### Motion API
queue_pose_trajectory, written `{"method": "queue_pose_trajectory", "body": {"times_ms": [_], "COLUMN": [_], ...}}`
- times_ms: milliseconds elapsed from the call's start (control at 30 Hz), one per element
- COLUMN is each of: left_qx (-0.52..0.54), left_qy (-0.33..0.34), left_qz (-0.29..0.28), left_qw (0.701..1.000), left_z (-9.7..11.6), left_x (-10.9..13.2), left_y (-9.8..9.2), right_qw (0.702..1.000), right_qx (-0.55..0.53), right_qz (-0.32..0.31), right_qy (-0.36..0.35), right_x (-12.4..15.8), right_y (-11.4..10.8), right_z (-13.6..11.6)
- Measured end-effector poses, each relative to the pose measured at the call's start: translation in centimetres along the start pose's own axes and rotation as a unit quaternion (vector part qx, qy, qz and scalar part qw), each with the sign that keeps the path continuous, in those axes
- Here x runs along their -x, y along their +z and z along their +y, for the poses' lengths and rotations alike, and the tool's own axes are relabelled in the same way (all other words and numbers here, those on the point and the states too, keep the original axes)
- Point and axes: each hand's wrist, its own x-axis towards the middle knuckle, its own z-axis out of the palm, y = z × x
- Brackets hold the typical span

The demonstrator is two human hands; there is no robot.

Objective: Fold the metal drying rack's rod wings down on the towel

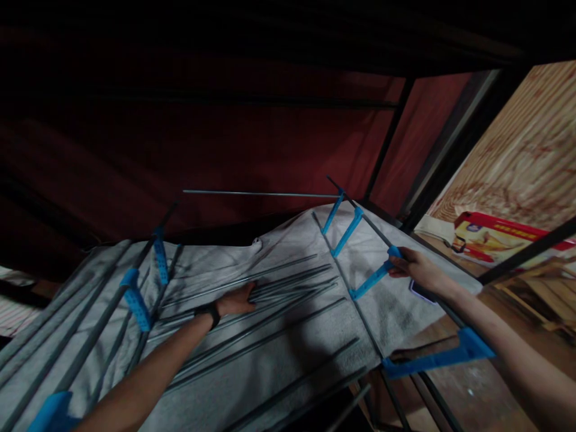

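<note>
A grey fabric shelf sheet (279, 354) lies stretched inside a metal-framed wardrobe, with several thin dark metal rods (279, 282) lying loose on it. My left hand (236, 300), a black band on its wrist, rests palm down on those rods with fingers stretched out. My right hand (411, 267) is closed around the right side frame rod at a blue plastic connector (375, 276). Further blue connectors (346, 231) sit along that same rod, and another (438, 355) is near my right forearm.
Dark red fabric (225, 138) forms the back and top of the frame. Blue connectors (135, 299) join the left side rods. To the right are a wooden-patterned wall (526, 156) and a red and yellow box (499, 237). A loose rod (261, 193) spans the back.
</note>
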Motion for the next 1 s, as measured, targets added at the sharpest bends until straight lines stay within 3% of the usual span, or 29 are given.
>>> {"method": "queue_pose_trajectory", "body": {"times_ms": [100, 200, 300, 500, 733, 1000], "left_qx": [-0.001, -0.030, -0.041, -0.040, -0.073, -0.094], "left_qy": [-0.001, 0.010, 0.020, -0.023, -0.003, -0.059], "left_qz": [-0.029, 0.016, 0.055, 0.008, 0.053, 0.081], "left_qw": [1.000, 0.999, 0.997, 0.999, 0.996, 0.990], "left_z": [0.0, 0.2, -0.1, -1.0, -0.5, 0.4], "left_x": [1.8, 2.2, 0.9, -2.7, -3.0, -5.0], "left_y": [0.7, 1.2, 1.2, 0.1, 0.3, -0.1], "right_qw": [1.000, 1.000, 1.000, 1.000, 1.000, 1.000], "right_qx": [-0.003, -0.008, 0.001, 0.027, 0.029, 0.024], "right_qz": [0.002, -0.003, -0.004, 0.003, -0.001, -0.006], "right_qy": [-0.001, -0.001, -0.003, -0.007, -0.008, -0.006], "right_x": [-0.2, -0.4, -0.4, -0.1, 0.1, -0.6], "right_y": [-0.2, -0.5, -0.7, -0.7, -0.6, -0.8], "right_z": [0.5, 1.0, 1.1, 0.7, 0.2, 1.1]}}
